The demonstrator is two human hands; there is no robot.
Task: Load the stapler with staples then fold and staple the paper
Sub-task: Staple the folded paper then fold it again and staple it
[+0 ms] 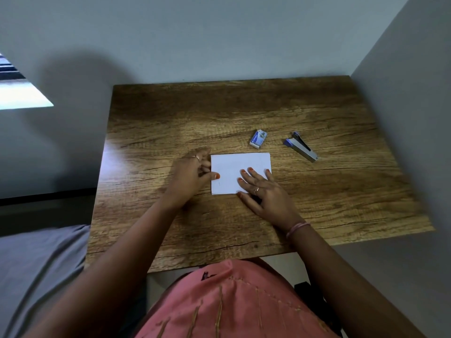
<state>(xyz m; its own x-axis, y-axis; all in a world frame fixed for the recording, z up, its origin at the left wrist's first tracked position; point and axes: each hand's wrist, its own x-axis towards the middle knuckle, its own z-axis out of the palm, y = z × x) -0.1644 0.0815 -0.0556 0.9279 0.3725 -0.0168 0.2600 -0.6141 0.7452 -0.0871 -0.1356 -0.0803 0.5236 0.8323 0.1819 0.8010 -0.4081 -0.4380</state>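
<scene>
Staples (262, 135) in open staple box (257, 139)

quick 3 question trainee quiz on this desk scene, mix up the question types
1. True or false: the stapler is lying on the paper.
2. Which hand is pressed flat on the paper? A) left hand B) right hand C) neither
3. Fill in: the staple box sits on the table between the stapler and the ____ hand's side, just beyond the paper's far edge.

Key:
1. False; it lies apart, to the right of the paper.
2. B; the left hand is at the paper's left edge, thumb on it.
3. left
</scene>
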